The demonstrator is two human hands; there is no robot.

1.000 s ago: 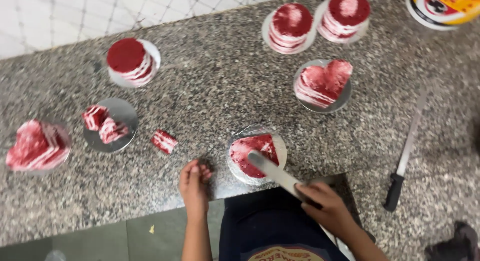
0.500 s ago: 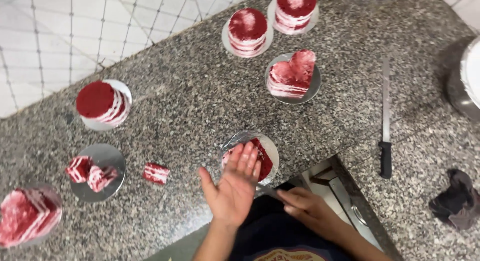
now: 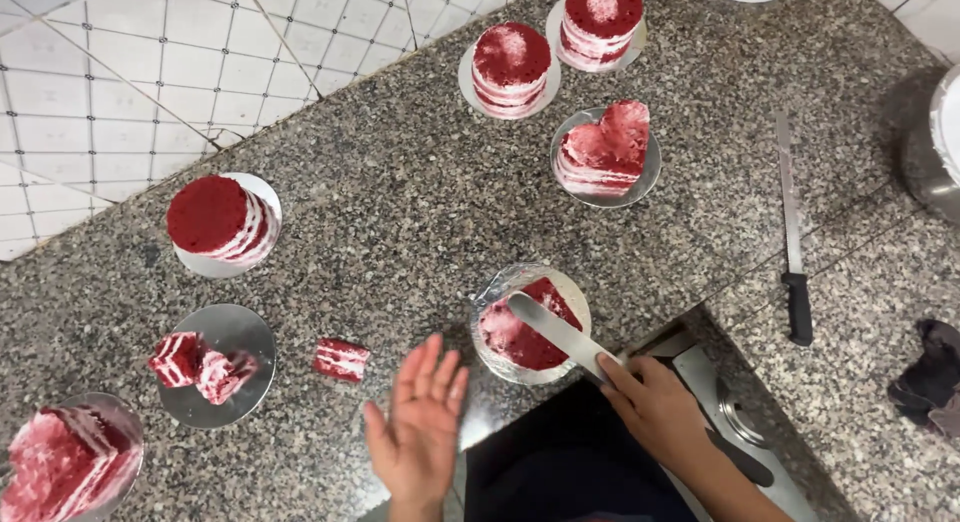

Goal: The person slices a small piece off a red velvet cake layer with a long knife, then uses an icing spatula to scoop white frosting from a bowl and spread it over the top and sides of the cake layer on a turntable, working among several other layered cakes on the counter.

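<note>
My right hand grips a flat metal spatula whose blade lies across a red cake layer on a round board near the counter's front edge. My left hand hovers open, palm up, just left of that board, holding nothing. A small loose piece of red and white cake lies on the granite to the left of my left hand.
Round stacked red cakes and a heart-shaped cake sit on boards. A silver plate holds cake scraps. Another cake is at lower left. A long knife and dark cloth lie at right.
My left hand lifted off the counter, passed over the cake board, and is now open to its left. The spatula stays on the red layer. The view shifted.
</note>
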